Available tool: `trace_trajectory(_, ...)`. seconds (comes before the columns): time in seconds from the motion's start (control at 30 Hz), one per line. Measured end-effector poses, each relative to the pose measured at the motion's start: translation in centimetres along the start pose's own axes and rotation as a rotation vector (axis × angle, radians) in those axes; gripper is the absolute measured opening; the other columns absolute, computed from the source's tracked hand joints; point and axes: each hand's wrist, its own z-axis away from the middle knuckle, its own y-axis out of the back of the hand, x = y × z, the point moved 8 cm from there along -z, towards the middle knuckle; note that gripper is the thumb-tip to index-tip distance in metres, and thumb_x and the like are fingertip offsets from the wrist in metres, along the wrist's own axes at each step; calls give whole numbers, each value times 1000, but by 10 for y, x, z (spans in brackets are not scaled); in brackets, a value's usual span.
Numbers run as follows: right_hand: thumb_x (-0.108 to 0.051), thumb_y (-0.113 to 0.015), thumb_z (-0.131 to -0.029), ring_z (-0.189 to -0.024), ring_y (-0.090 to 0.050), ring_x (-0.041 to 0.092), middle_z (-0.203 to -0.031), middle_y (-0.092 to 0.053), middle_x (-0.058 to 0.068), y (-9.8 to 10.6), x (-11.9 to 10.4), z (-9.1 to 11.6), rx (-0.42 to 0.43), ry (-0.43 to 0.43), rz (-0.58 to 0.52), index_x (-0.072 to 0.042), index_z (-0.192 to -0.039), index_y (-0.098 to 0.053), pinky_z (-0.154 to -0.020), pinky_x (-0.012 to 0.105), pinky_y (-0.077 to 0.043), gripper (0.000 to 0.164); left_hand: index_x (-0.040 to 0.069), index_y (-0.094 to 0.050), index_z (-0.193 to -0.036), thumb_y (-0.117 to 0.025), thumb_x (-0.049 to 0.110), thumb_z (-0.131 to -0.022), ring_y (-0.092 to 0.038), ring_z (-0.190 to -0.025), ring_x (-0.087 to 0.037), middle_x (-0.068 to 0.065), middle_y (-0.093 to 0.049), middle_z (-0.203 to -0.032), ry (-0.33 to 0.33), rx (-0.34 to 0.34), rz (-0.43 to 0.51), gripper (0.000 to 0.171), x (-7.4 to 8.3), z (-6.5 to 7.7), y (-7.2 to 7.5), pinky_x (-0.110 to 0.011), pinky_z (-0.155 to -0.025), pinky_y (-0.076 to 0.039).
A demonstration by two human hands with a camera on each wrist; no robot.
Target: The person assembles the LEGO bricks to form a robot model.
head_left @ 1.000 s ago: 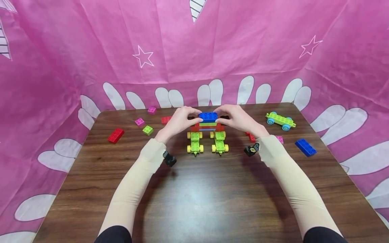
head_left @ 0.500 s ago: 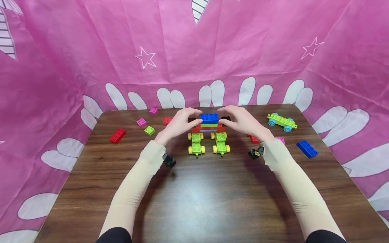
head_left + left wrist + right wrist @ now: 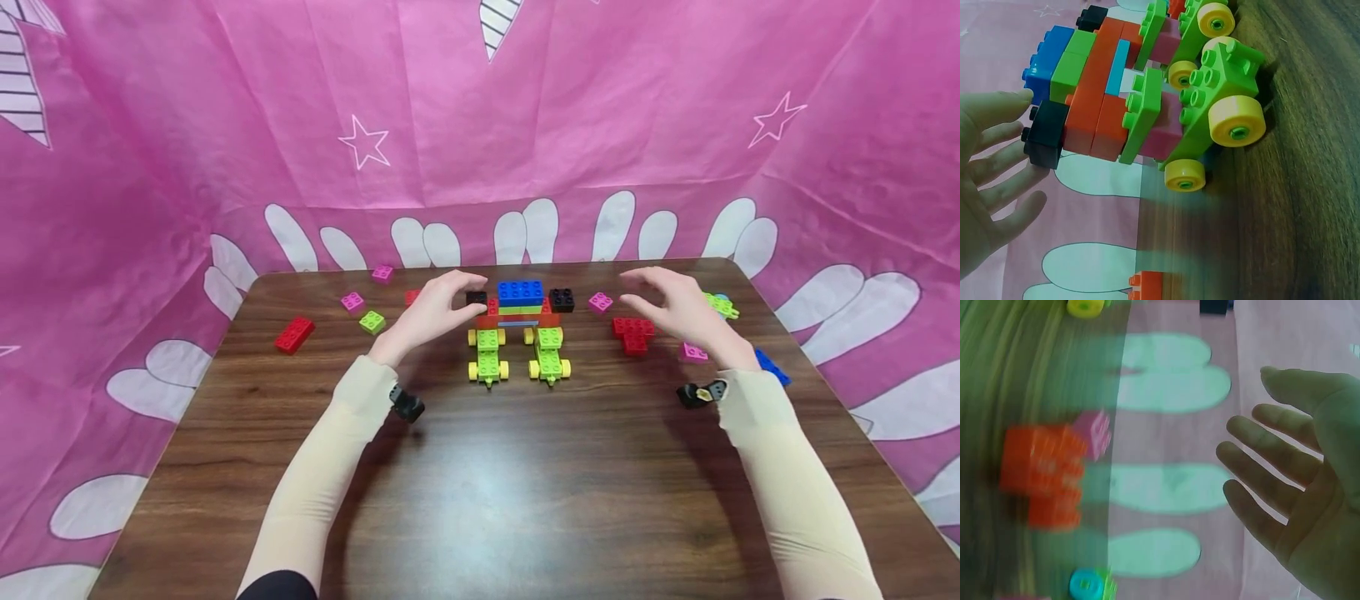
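A multicoloured plastic brick structure [image 3: 517, 318] is set on the brown wood-grained worktop [image 3: 480, 508], between the fingers of the left hand [image 3: 431, 308] and those of the right hand [image 3: 690, 314]. It is carried on two lime-green wheeled bases [image 3: 488, 358] with yellow wheels. Above these, red bricks are crossed by a narrow light-blue strip [image 3: 1117, 67], and a layer of lime green is topped by a blue eight-stud brick [image 3: 521, 292]. The ends are capped by a left black brick [image 3: 476, 297] and a right black brick [image 3: 561, 300].

The left fingers are spread around the left black brick, which is seen between thumb and forefinger; whether it is touched cannot be told. The right fingers are parted and slightly bent, held well apart from the structure, with nothing gripped.

Just inward of the right fingertips a pink square brick [image 3: 600, 302] is seen, and nearer the wearer a cluster of red bricks [image 3: 633, 331]. Behind the right hand a lime-green car base with blue wheels [image 3: 722, 306] is partly hidden, as is a long blue brick [image 3: 772, 367] behind the wrist. Outward of the left fingers are scattered a red oblong brick [image 3: 295, 335], a lime-green square brick [image 3: 372, 322] and two pink bricks [image 3: 352, 302]. Everything is backed by a pink cloth [image 3: 465, 125].
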Motion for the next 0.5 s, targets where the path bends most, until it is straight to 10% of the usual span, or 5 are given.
trace_trajectory(0.33,-27,-65,-87,-100,-59,29,-112,-66,15,32,56,42,85,-119,121,-7,-115,-62,-82,28,-41,35,8,-55,-128,-64,28,-89,-56,-117,-22,-6,-58,-127,21,-11,25,45,-7,5,2,-42,-100,-46)
trace_trajectory(0.5,-26,-67,-86,-85,-58,7,-109,-66,20,45,86,68,72,-194,134,-3,-114,-63,-69,9,-33,36,7,-58,-124,-62,23,-90,-58,-112,-23,-7,-61,-120,8,15,12,38,-10,7,3,-43,-93,-49)
